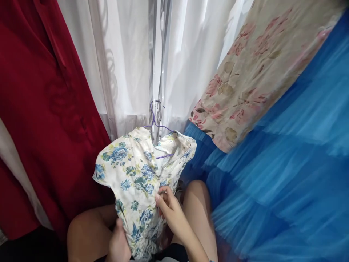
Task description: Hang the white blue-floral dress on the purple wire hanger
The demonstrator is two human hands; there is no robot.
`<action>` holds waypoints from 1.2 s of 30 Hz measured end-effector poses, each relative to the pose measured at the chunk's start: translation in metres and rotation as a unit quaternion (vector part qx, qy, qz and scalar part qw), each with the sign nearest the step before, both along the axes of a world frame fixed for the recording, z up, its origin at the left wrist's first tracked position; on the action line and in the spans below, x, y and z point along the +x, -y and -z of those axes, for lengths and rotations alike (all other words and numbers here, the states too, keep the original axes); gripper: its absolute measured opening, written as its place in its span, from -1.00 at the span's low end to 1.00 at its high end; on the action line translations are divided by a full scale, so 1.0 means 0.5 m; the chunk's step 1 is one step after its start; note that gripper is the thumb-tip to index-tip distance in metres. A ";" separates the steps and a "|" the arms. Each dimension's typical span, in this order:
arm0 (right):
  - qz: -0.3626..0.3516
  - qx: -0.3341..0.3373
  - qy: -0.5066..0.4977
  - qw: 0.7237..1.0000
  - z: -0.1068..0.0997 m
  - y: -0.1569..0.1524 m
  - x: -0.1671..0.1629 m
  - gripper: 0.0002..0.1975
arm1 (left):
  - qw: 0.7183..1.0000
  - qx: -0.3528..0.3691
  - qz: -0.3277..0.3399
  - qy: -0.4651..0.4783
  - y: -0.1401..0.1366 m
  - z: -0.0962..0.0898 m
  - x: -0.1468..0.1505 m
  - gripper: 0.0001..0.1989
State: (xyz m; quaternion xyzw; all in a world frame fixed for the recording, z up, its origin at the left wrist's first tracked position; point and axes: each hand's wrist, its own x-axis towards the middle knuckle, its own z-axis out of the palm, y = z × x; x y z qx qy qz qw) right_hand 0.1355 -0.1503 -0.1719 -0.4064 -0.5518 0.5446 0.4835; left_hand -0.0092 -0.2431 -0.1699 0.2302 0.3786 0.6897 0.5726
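Note:
A white short-sleeved dress [136,182] with blue roses and green leaves hangs on a thin purple wire hanger [153,118] in front of me. Its neckline is open, gathers show at the waist, and the lower part runs out of view. My right hand [170,209] pinches the front opening edge at mid-chest, thumb against the bent fingers. Lower down, my left hand [119,243] holds the dress by its left side seam. The left thumb shows, while the other fingers are hidden behind the cloth and blurred.
White curtains [125,65] with a metal pole [156,65] between them stand behind the dress. Red cloth [54,127] hangs at left. On the right are a beige floral garment [240,80] and a layered blue tulle skirt [286,182]. My bare knees [197,203] flank the dress.

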 end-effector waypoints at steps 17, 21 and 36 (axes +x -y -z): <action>0.018 0.003 0.000 1.000 0.026 0.000 -0.021 -0.73 | 0.995 -0.027 -0.100 0.015 -0.106 0.062 -0.080 -0.51; 0.027 -0.002 0.012 1.000 0.048 -0.009 0.007 -0.72 | 0.967 0.069 -0.234 0.076 -0.125 0.011 -0.123 -0.68; -0.003 -0.007 0.035 0.999 0.052 -0.003 0.008 -0.73 | 0.925 0.263 0.109 0.252 -0.107 -0.135 -0.005 -0.68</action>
